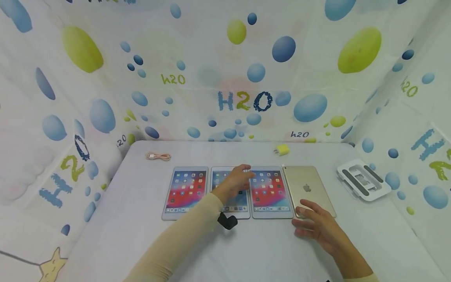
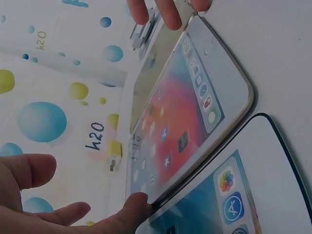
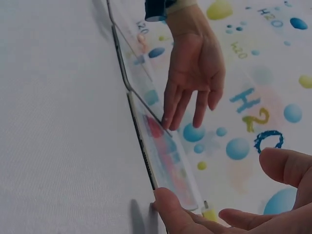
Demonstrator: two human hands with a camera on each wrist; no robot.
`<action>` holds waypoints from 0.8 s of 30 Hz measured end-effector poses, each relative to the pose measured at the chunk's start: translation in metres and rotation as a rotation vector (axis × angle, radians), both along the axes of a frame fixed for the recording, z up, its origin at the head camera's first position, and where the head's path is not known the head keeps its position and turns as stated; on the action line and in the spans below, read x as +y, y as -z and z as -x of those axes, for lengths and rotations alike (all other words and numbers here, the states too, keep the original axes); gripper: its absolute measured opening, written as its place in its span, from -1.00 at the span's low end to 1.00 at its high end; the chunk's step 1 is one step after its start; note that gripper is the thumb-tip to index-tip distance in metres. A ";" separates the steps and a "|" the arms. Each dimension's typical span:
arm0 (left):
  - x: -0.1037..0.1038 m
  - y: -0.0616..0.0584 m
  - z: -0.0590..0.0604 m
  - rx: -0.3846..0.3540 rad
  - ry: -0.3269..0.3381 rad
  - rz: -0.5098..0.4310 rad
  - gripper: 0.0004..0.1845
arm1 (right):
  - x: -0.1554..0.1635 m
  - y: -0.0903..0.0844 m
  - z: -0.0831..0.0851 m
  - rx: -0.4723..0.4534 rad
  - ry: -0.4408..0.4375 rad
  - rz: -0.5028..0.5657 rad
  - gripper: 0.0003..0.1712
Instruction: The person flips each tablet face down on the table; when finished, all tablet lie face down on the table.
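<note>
Several tablets lie side by side: a lit one (image 1: 188, 188) at the left, a second with a blue screen (image 1: 243, 209), a third with a red and blue screen (image 1: 270, 192), and a gold one (image 1: 311, 178) face down at the right. Over the second, my left hand (image 1: 235, 183) reaches with loosely spread fingers. One of its fingertips (image 2: 136, 201) is at the third tablet's edge, by the seam with the second. My right hand (image 1: 322, 227) hovers around the near edge of the gold tablet, fingers relaxed and apart, covering its lower corner.
Behind the tablets lie a coiled pink cable (image 1: 158, 156) and a yellow charger plug (image 1: 282, 149). A white plastic holder with dark strips (image 1: 363, 180) sits at the right of the white table (image 1: 253, 250). Bubble-printed cloth (image 1: 197, 113) hangs at the back and sides.
</note>
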State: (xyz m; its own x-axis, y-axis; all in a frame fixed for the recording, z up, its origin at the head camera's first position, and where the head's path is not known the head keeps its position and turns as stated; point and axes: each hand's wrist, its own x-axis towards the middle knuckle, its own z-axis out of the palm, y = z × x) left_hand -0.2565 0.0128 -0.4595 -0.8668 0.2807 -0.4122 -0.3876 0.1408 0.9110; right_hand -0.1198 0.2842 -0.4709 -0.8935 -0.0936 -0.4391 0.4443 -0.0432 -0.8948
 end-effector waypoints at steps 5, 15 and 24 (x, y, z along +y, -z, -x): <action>0.007 -0.005 -0.006 0.028 0.031 0.046 -0.37 | -0.001 -0.001 -0.001 -0.005 0.012 0.084 -0.24; 0.019 -0.002 -0.018 0.061 0.074 0.148 -0.34 | -0.005 -0.001 -0.002 -0.014 0.050 0.134 -0.23; 0.024 0.003 -0.025 0.102 0.120 0.174 -0.32 | -0.022 -0.003 -0.007 0.007 0.096 0.066 -0.27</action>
State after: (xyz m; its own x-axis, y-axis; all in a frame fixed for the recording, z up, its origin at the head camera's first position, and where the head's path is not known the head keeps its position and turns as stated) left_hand -0.2315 0.0366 -0.4627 -0.8712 0.3170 -0.3749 -0.2654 0.3383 0.9028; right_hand -0.1129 0.2619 -0.4684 -0.9028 -0.0359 -0.4286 0.4291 -0.1443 -0.8917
